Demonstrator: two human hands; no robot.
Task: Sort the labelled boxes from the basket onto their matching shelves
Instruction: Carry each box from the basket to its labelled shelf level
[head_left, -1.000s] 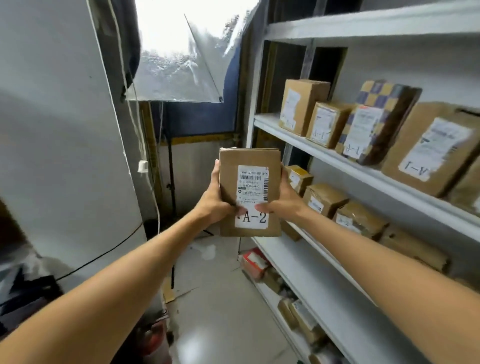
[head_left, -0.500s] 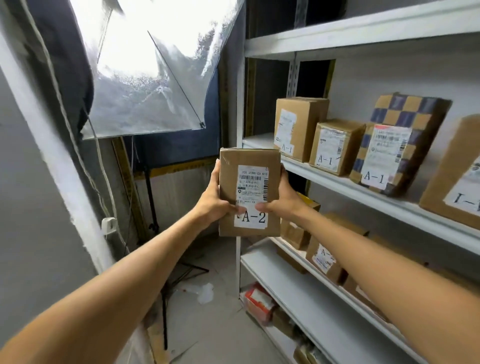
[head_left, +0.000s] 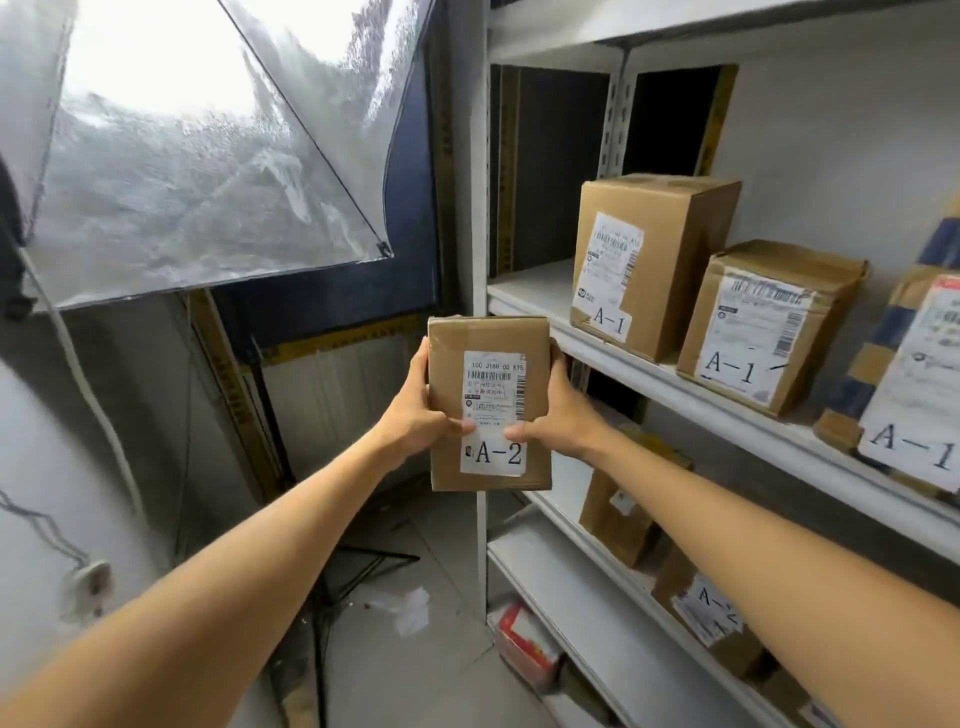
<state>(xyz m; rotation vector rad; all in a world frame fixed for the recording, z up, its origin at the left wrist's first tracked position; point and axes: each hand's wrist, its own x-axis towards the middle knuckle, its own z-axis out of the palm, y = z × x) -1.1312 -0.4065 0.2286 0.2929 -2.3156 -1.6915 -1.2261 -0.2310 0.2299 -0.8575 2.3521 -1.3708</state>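
Facing the shelving, I see A-1 boxes already lined along the upper shelf and one A-2 below; my left hand and right hand clamp an A-2 box off its front edge, unplaced.

Premises: a small parcel storeroom or stockroom, doubling as a filming spot. Evidence: white metal shelving with slotted uprights runs along the right wall, its tiers holding brown cardboard cartons with printed shipping labels and barcodes, marked A-1 on the upper tier and A-2 on the one below. Bare grey floor. A studio softbox on a stand stands left of the shelving, lit, with a cable trailing down the wall.
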